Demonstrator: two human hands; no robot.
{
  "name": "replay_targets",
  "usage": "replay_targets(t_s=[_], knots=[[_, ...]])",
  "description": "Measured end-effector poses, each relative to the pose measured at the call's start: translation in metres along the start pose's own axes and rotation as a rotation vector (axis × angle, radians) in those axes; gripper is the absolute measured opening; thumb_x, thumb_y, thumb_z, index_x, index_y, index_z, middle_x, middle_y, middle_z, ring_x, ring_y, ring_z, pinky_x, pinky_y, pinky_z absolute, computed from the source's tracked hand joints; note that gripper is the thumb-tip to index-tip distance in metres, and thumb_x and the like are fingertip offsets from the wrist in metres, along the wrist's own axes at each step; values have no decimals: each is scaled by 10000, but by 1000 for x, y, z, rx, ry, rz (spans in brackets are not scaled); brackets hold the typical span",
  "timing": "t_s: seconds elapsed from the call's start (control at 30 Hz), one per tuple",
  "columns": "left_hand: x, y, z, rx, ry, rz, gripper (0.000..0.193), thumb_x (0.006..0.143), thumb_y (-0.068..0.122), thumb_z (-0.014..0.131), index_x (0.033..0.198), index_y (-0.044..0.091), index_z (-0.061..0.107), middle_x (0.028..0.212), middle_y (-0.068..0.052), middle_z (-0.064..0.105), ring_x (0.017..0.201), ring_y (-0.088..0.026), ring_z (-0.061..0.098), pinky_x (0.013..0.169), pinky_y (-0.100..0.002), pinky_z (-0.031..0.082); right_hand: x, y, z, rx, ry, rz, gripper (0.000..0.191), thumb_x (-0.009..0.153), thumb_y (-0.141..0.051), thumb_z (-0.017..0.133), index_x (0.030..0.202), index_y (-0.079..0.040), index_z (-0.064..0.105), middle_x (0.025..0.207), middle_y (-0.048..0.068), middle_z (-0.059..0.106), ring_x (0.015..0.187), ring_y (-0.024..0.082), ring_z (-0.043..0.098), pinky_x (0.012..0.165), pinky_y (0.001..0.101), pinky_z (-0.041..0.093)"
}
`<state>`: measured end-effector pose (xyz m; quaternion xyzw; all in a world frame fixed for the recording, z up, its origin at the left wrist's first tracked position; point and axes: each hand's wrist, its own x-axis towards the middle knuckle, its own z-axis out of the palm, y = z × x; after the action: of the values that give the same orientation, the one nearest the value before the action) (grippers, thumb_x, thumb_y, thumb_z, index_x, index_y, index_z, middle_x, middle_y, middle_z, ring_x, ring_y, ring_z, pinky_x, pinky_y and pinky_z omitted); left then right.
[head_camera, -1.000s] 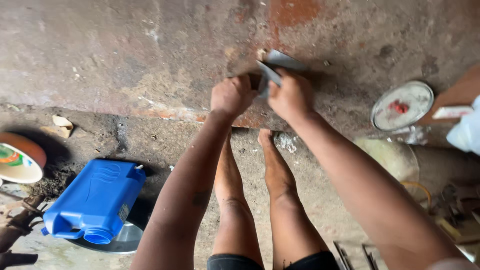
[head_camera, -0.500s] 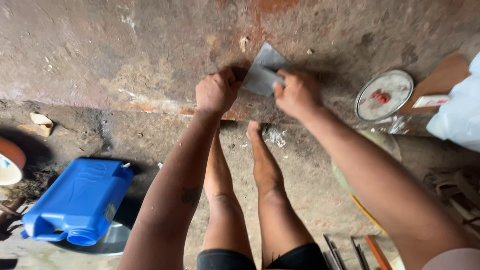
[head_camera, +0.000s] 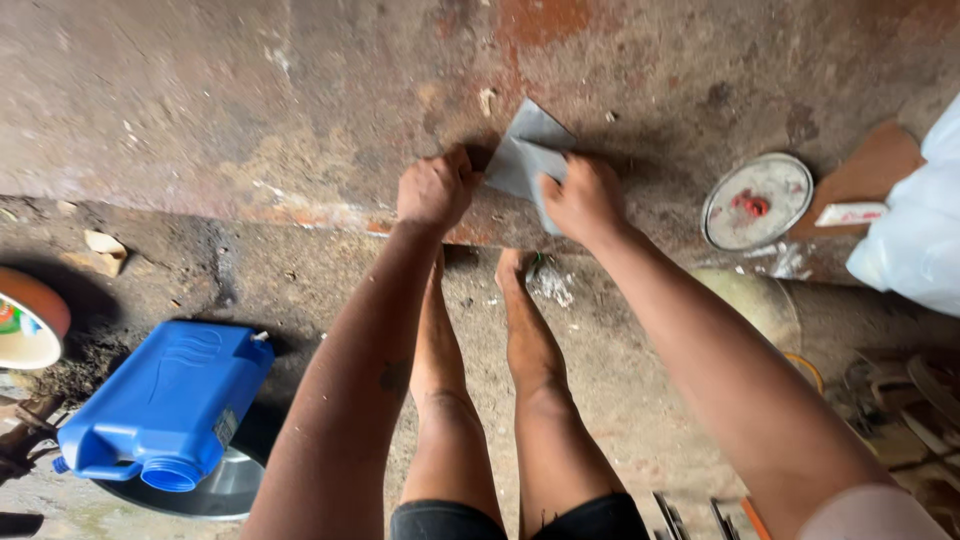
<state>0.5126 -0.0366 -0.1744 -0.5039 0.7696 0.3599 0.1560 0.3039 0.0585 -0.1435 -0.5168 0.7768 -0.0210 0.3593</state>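
Right hand (head_camera: 585, 200) presses grey sheet (head_camera: 525, 160) — rusty surface (head_camera: 300, 100).

A grey sheet of abrasive paper (head_camera: 525, 160) is pressed flat against a rusted metal panel (head_camera: 250, 110) by the right hand (head_camera: 585, 200), while the left hand (head_camera: 435, 188) is braced as a fist just beside it. 2 bare feet are seen below on a dirty concrete floor (head_camera: 300, 280), near a blue plastic jerrycan (head_camera: 170, 405) and a round tin lid (head_camera: 757, 200).
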Motion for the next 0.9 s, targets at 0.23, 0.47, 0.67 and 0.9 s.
replay_targets(t_s=[0.23, 0.47, 0.67, 0.9], knots=[[-3, 0, 1, -16, 22, 28, 337, 977, 461, 687, 990, 126, 646, 766, -110, 735, 665, -268, 735, 606, -425, 593, -29, -21, 14, 161, 44, -9, 174, 934, -108, 678, 1069, 1, 673, 954, 195, 739, 783, 361, 745, 700, 456, 596], [-1, -6, -2, -27, 22, 72, 341, 938, 438, 717, 960, 109, 631, 736, -135, 727, 697, -319, 737, 632, -457, 584, -6, -68, 37, 135, 188, -3, 74, 893, -101, 682, 915, -36, 653, 928, 178, 724, 848, 414, 713, 725, 514, 556], [3, -8, -8, -78, -5, 71, 365, 940, 475, 718, 969, 115, 661, 814, -113, 749, 765, -309, 747, 672, -451, 591, 10, -69, 34, 129, 54, 101, 278, 958, -259, 700, 833, -16, 646, 810, 214, 706, 741, 400, 709, 670, 526, 551], [8, -8, -10, 70, -130, 25, 458, 945, 584, 676, 965, 127, 695, 814, -132, 740, 719, -272, 745, 675, -420, 599, -19, 12, -4, 59, 151, -173, 281, 909, -174, 705, 1109, 23, 703, 947, 240, 726, 812, 418, 715, 740, 500, 584]])
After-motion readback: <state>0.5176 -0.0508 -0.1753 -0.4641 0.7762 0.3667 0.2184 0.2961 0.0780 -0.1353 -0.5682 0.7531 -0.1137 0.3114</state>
